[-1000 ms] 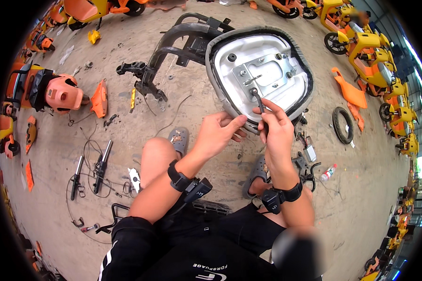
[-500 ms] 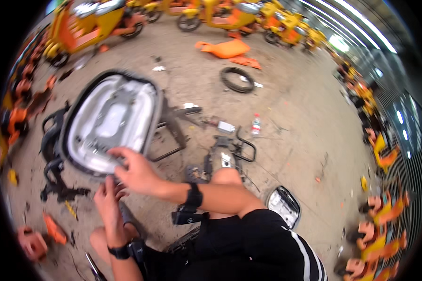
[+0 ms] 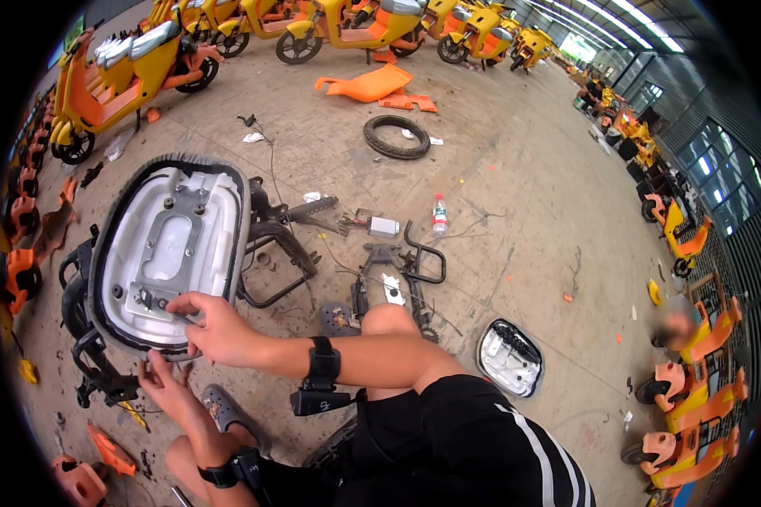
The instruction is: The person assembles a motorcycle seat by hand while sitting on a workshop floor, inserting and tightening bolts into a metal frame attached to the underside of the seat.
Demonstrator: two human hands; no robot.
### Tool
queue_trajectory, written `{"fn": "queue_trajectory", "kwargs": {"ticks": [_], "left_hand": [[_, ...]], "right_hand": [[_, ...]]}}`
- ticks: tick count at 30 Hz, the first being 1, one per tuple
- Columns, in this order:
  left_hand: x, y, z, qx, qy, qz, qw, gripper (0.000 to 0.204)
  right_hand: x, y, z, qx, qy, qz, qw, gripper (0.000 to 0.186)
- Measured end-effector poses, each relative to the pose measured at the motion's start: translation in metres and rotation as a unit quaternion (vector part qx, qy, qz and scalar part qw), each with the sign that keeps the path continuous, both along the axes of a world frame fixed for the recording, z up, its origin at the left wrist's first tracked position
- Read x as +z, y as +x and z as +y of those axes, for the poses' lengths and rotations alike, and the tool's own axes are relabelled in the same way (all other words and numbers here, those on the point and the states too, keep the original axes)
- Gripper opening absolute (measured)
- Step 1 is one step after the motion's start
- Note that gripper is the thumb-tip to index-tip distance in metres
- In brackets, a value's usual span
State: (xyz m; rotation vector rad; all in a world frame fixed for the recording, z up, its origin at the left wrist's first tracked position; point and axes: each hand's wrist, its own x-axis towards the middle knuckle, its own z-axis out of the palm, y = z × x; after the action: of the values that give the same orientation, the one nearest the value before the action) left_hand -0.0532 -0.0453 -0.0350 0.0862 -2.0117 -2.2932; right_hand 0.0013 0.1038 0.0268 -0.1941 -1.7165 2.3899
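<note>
A scooter seat shows its white underside and dark rim at left, with metal brackets bolted along its middle. My right hand reaches across it. Its index finger is stretched to the lower bracket and the thumb stands apart near the rim. Just below, at the seat's lower edge, is my left hand, fingers pointing up and spread; whether they touch the rim is unclear. Nothing shows held in either hand. Black frame parts lie beside and partly behind the seat; what bears the seat is hidden.
A stripped scooter frame lies before my knees, a second seat to the right. Farther off are a bottle, a silver box with wires, a tire and an orange panel. Yellow scooters line the sides and back.
The view has shifted and sharpened. My right hand's index finger stays by the lower bracket. My left hand sits slightly lower against the seat's edge, its fingers farther apart.
</note>
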Motion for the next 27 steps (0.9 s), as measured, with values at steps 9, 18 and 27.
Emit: {"fn": "queue_trajectory", "kwargs": {"ticks": [9,18,27], "left_hand": [[0.036,-0.017,0.037,0.110,-0.087,0.257,0.956,0.051],[0.038,-0.017,0.045,0.119,-0.032,0.270,0.955,0.050],[0.041,-0.015,0.057,0.144,-0.046,0.295,0.944,0.046]], "right_hand": [[-0.010,0.002,0.000,-0.083,0.001,0.046,0.996,0.041],[0.007,0.011,-0.008,-0.070,-0.012,0.023,0.997,0.040],[0.016,0.017,-0.012,-0.089,-0.019,0.003,0.996,0.050]]}}
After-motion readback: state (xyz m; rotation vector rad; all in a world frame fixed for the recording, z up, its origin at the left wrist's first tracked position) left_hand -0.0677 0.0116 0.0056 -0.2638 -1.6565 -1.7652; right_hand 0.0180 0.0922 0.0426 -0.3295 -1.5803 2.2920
